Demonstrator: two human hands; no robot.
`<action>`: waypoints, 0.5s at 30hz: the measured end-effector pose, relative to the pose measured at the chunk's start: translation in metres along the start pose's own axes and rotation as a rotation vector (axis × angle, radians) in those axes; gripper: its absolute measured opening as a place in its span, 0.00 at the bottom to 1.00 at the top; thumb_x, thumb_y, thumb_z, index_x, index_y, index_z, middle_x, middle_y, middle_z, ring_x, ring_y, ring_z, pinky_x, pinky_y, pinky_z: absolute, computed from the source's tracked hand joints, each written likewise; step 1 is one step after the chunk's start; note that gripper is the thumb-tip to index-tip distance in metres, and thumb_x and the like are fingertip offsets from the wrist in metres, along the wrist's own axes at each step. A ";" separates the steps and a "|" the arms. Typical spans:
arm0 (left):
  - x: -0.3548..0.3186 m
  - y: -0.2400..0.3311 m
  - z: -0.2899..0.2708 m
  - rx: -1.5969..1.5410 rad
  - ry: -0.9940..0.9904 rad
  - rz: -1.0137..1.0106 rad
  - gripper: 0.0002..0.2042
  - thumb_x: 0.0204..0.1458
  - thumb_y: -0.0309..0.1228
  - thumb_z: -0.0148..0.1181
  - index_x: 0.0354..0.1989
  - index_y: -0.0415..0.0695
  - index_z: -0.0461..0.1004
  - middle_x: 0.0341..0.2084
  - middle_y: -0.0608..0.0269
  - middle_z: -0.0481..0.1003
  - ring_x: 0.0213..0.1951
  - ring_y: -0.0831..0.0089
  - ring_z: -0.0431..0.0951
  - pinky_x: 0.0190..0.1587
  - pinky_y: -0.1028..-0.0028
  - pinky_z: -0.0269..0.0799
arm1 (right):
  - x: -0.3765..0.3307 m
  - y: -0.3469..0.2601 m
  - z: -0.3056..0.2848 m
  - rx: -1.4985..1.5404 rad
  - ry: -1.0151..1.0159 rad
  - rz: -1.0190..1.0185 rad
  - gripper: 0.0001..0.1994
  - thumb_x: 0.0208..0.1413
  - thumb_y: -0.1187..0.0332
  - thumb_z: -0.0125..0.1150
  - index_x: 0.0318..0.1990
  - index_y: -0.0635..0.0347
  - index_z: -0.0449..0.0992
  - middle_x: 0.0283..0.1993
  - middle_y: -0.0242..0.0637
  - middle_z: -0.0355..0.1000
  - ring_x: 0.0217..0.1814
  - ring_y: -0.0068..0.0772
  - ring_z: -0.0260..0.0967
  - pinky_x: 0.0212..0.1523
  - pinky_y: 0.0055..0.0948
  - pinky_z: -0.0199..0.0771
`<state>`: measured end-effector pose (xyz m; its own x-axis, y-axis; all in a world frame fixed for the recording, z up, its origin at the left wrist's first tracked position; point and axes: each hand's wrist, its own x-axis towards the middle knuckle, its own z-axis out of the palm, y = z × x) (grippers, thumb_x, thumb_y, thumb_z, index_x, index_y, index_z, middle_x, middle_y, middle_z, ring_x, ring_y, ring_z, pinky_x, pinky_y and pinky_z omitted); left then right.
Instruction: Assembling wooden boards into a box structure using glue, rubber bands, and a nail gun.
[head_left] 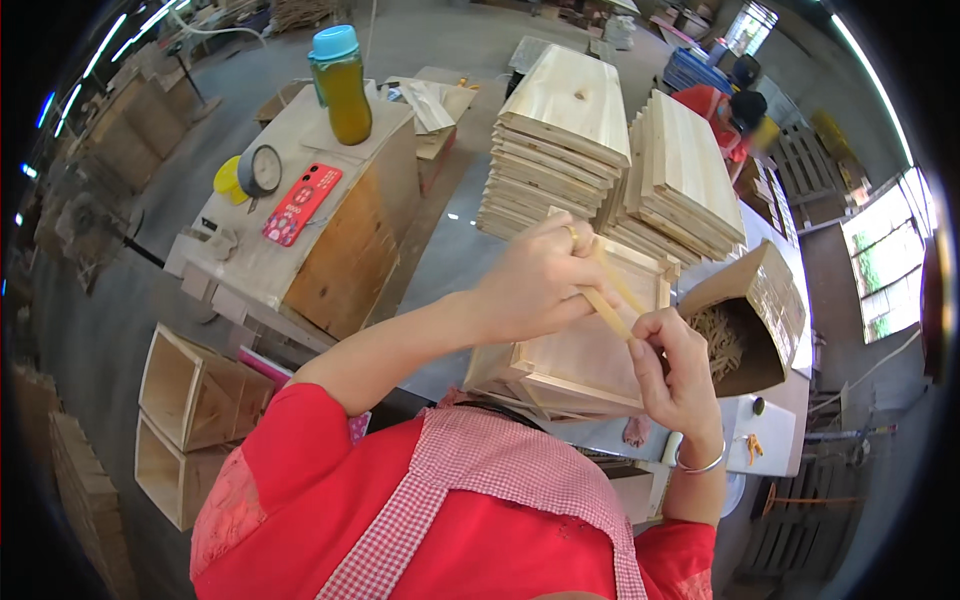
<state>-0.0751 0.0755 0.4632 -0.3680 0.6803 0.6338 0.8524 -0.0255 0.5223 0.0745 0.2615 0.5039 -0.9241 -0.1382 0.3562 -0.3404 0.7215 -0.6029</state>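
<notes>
a workshop with a grey concrete floor fills the frame, bright windows bending along the right rim and wooden pallets and crates blurred toward the dark edges. at centre, a grey worktable [450, 250] carries two leaning stacks of pale wooden panels [560, 140] in the upper middle. at upper left, a plywood box [330, 240] holds a bottle of amber liquid with a blue cap [340, 85], a flat red rectangular package [300, 203] with small pale print too fine to read, and a round dial [264, 168] beside something yellow. an open brown cardboard carton [760, 310] at right holds thin wooden pieces, hard to make out. a shallow wooden tray [580, 350] sits mid-frame, partly hidden by the arms. above it, the left hand [535, 280] curls around a thin wooden strip [610, 305], and the right hand [675, 375] pinches the strip's lower end between thumb and fingers. open wooden boxes [190, 400] lie at lower left. a person in red at upper right is mostly cut off.
</notes>
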 end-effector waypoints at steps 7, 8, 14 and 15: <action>0.002 -0.002 -0.020 -0.898 -0.101 -0.275 0.06 0.48 0.24 0.61 0.21 0.38 0.73 0.37 0.61 0.71 0.39 0.68 0.69 0.55 0.66 0.61 | -0.003 0.025 -0.020 -0.190 -0.077 0.013 0.12 0.48 0.64 0.70 0.30 0.59 0.71 0.20 0.34 0.61 0.29 0.39 0.61 0.37 0.34 0.60; 0.006 -0.001 -0.019 -0.897 -0.111 -0.290 0.06 0.48 0.24 0.61 0.21 0.38 0.73 0.37 0.61 0.71 0.39 0.68 0.69 0.55 0.66 0.61 | -0.005 0.039 -0.025 -0.194 -0.046 -0.052 0.13 0.48 0.64 0.70 0.27 0.58 0.69 0.20 0.34 0.59 0.28 0.39 0.59 0.38 0.34 0.60; 0.021 -0.074 -0.023 0.337 -0.111 0.179 0.07 0.44 0.27 0.57 0.19 0.44 0.66 0.18 0.65 0.67 0.25 0.66 0.70 0.49 0.64 0.65 | 0.005 0.140 -0.057 -0.254 0.235 -0.087 0.15 0.54 0.68 0.61 0.19 0.61 0.65 0.18 0.37 0.57 0.27 0.40 0.58 0.42 0.37 0.61; 0.019 -0.099 -0.028 0.410 -0.101 0.163 0.07 0.45 0.27 0.57 0.19 0.44 0.66 0.19 0.65 0.68 0.25 0.65 0.71 0.50 0.63 0.65 | 0.006 0.157 -0.068 -0.227 0.199 0.015 0.14 0.58 0.67 0.58 0.21 0.64 0.68 0.20 0.39 0.61 0.30 0.41 0.61 0.43 0.37 0.62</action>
<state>-0.1772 0.0702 0.4397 -0.1964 0.7604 0.6191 0.9804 0.1405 0.1384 0.0268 0.4199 0.4598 -0.8689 -0.0064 0.4950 -0.2582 0.8589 -0.4422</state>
